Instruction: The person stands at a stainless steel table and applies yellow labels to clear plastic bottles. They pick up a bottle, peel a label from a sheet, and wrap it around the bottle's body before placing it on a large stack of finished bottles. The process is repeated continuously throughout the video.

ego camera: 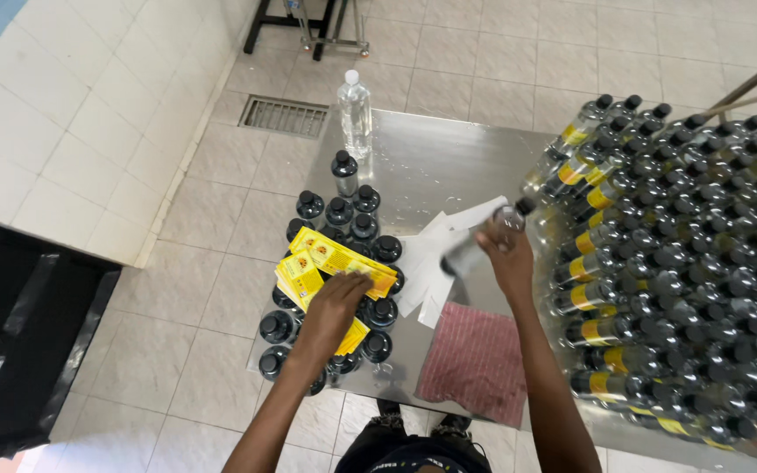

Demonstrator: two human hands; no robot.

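Head view shows the left hand (336, 298) pressed flat on yellow labels (330, 263) atop upright bottles (343, 215), while the right hand (505, 254) grips a clear bottle (484, 241) above the steel table (431, 166).

Both your bare arms reach forward. Your left hand (336, 293) lies palm down, fingers curled, wrist straight. Your right hand (503, 250) is raised higher, fingers closed in a grip, forearm angled inward.
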